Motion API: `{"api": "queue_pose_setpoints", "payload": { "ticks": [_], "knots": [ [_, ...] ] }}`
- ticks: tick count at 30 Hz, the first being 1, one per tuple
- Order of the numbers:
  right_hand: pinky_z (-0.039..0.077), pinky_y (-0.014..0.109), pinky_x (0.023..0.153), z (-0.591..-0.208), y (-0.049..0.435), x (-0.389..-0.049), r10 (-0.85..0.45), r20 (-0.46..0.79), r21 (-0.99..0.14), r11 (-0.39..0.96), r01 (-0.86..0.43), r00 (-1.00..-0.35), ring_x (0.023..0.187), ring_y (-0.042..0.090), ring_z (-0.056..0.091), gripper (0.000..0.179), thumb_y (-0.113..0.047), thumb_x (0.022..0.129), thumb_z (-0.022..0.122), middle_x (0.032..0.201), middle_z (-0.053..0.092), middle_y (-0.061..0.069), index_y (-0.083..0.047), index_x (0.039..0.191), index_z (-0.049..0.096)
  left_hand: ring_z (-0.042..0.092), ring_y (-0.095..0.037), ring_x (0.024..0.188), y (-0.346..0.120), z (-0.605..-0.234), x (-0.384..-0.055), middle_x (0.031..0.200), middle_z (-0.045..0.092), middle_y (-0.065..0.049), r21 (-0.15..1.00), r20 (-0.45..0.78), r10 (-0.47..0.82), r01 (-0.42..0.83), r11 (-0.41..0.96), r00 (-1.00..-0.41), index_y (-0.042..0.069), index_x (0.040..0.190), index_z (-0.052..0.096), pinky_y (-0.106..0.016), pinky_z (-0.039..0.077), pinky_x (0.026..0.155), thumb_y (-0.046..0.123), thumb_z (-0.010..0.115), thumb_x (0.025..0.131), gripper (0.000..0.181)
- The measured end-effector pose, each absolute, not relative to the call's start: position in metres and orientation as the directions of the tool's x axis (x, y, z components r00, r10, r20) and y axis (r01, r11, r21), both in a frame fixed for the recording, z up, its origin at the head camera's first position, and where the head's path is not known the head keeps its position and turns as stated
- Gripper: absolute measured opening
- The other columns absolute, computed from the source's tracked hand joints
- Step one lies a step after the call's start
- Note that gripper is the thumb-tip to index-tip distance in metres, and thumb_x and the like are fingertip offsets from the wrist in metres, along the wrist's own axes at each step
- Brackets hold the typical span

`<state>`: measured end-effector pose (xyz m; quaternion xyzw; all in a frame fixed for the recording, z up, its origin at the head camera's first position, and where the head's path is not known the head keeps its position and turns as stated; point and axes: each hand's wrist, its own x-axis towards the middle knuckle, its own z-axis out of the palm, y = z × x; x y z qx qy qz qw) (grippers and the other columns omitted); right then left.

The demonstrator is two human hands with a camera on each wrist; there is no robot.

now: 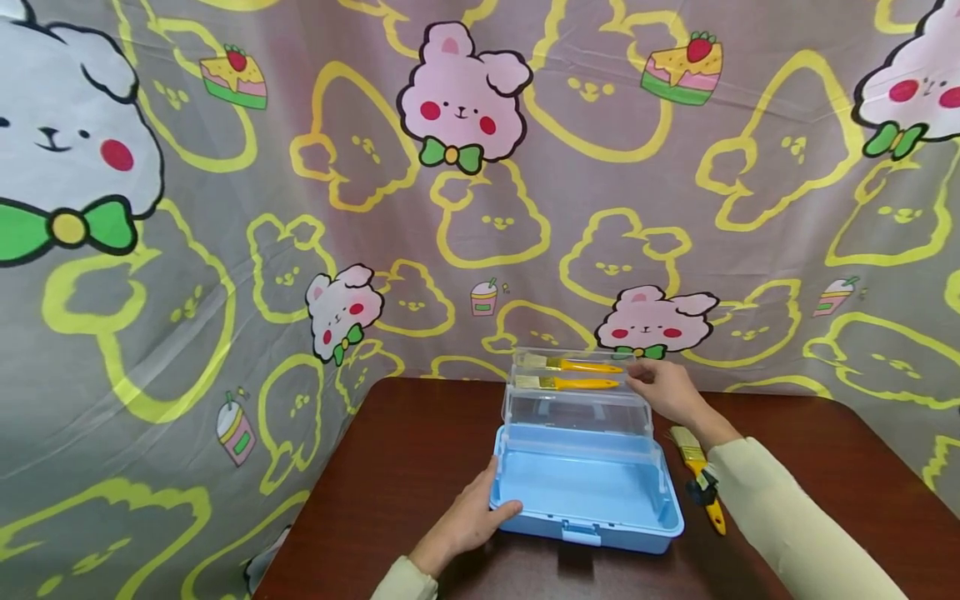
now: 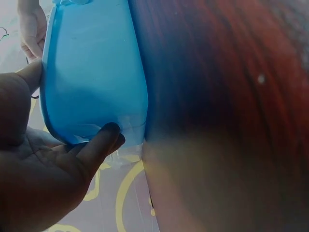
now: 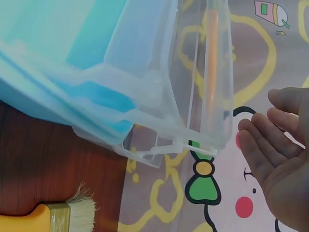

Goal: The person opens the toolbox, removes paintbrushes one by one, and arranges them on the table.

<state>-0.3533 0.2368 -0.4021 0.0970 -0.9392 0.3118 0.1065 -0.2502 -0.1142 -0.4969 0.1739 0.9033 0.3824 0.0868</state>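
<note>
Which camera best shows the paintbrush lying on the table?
The head view: it shows the paintbrush from bristles to handle tip, though something dark hides a bit. The right wrist view shows the bristles but crops the handle; the left wrist view shows none.

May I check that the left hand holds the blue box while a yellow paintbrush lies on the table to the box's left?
Not quite: the head view shows the yellow paintbrush on the table to the right of the blue box.

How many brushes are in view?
3: one brush and another in the clear raised part of the box, a third on the table to the box's right.
</note>
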Motion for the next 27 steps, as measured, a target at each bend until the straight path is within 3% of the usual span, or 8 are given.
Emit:
{"api": "queue_pose_setpoints", "payload": {
  "ticks": [11,16,27],
  "knots": [
    [0.051,0.043,0.074,-0.401,0.230,-0.366,-0.078,0.182,-0.554,0.815,-0.168,-0.980,0.092,0.029,0.060,0.034,-0.020,0.093,0.062,0.108,0.065,0.018,0.002,0.119,0.062,0.031,-0.033,0.134,-0.113,-0.498,-0.250,0.151,0.026,-0.020,0.722,-0.026,0.372,0.240,0.649,-0.928,0.003,0.151,0.013,-0.054,0.030,0.103,0.047,0.057,0.092,0.086],
    [0.054,0.038,0.072,-0.405,0.228,-0.369,-0.106,0.168,-0.565,0.804,-0.184,-0.980,0.089,0.027,0.062,0.032,-0.012,0.093,0.059,0.110,0.064,0.021,0.006,0.119,0.062,0.031,-0.034,0.134,-0.113,-0.499,-0.249,0.150,0.027,-0.021,0.724,-0.027,0.374,0.240,0.646,-0.927,0.003,0.151,0.014,-0.055,0.030,0.102,0.045,0.058,0.092,0.086],
    [0.051,0.045,0.080,-0.411,0.216,-0.374,-0.143,0.177,-0.529,0.821,-0.216,-0.974,0.095,0.034,0.060,0.029,-0.010,0.093,0.060,0.108,0.063,0.022,0.008,0.115,0.062,0.032,-0.033,0.134,-0.113,-0.501,-0.249,0.150,0.026,-0.021,0.716,-0.009,0.378,0.258,0.649,-0.926,0.002,0.151,0.014,-0.053,0.030,0.103,0.045,0.058,0.092,0.086]
  ]
}}
